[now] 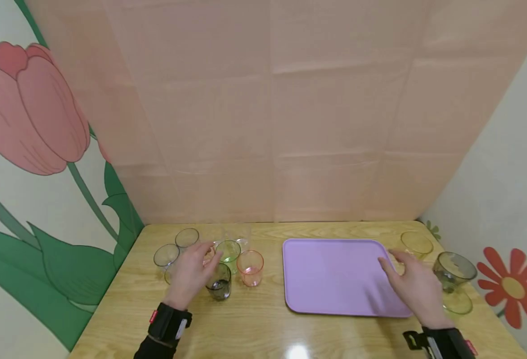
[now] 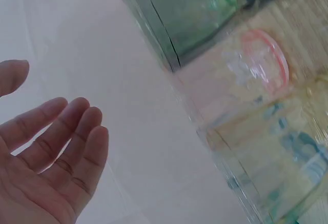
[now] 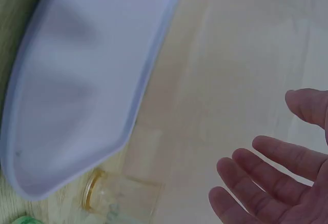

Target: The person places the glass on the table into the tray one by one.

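My left hand (image 1: 191, 276) hovers over a group of tinted glasses on the left, its fingers relaxed and holding nothing. Beside it stand a dark grey glass (image 1: 219, 286), a green-rimmed glass (image 1: 228, 250) and a pink glass (image 1: 250, 269). Part of an orange-rimmed glass shows behind the fingers. In the left wrist view an amber glass (image 2: 266, 157) appears to the right of the spread fingers. My right hand (image 1: 413, 286) is above the right end of the purple tray (image 1: 335, 279), fingers apart and holding nothing. Near it stands a yellow glass (image 1: 417, 244).
Two dark-rimmed glasses (image 1: 166, 255) and some clear ones (image 1: 241, 235) stand at the back left. On the right, a grey glass (image 1: 454, 271) overlaps a yellow-green one (image 1: 457, 303) near the wooden table's (image 1: 245, 329) edge. A pinkish sheet (image 1: 272, 124) hangs behind.
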`<state>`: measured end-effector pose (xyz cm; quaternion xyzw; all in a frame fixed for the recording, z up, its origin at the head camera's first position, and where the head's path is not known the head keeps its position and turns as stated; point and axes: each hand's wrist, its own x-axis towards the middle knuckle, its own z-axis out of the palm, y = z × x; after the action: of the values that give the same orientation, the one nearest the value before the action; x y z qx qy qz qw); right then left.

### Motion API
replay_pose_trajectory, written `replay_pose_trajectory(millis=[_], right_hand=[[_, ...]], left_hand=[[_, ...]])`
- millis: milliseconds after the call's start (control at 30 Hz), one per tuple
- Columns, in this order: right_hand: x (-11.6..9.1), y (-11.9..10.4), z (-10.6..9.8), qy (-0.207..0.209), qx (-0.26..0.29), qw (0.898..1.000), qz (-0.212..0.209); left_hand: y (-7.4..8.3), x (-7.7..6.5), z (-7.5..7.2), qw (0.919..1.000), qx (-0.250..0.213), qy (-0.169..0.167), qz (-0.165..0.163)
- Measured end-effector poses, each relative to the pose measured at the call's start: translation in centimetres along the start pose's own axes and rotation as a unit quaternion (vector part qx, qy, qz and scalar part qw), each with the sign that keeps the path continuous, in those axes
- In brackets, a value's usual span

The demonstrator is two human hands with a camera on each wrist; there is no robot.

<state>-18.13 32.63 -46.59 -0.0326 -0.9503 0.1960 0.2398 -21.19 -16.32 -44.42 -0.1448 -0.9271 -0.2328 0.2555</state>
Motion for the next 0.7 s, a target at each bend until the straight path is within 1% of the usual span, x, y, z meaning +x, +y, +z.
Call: replay_pose_trajectory(millis=[100, 200, 300, 400, 500, 567, 700], right_hand=[[0.0, 0.8, -0.3, 0.046, 0.009, 0.999, 0.022], [-0.1, 1.5, -0.3, 0.107, 0.031, 0.993, 0.035], [-0.2, 2.2, -0.1, 0.178, 0.066, 0.981, 0.028], [-0.4, 2.8, 0.3, 0.224, 0.088, 0.970, 0.037], [-0.8, 3.3, 0.9, 0.236, 0.101, 0.964, 0.065], [-1.0, 3.4, 1.2, 0.229, 0.108, 0.963, 0.092], [-1.1, 3.9, 1.2, 0.219, 0.111, 0.962, 0.117]], left_hand=[[0.4, -0.1, 0.3, 0.9998, -0.021, 0.002, 0.004], [0.8, 0.0, 0.5, 0.9983, -0.058, 0.008, 0.003], [1.4, 0.2, 0.7, 0.9953, -0.093, 0.019, 0.017], [2.2, 0.2, 1.1, 0.9924, -0.116, 0.020, 0.036], [2.8, -0.1, 1.7, 0.9903, -0.127, 0.015, 0.054], [2.9, -0.5, 2.1, 0.9887, -0.137, 0.011, 0.061], [3.2, -0.8, 2.9, 0.9854, -0.151, 0.009, 0.077]])
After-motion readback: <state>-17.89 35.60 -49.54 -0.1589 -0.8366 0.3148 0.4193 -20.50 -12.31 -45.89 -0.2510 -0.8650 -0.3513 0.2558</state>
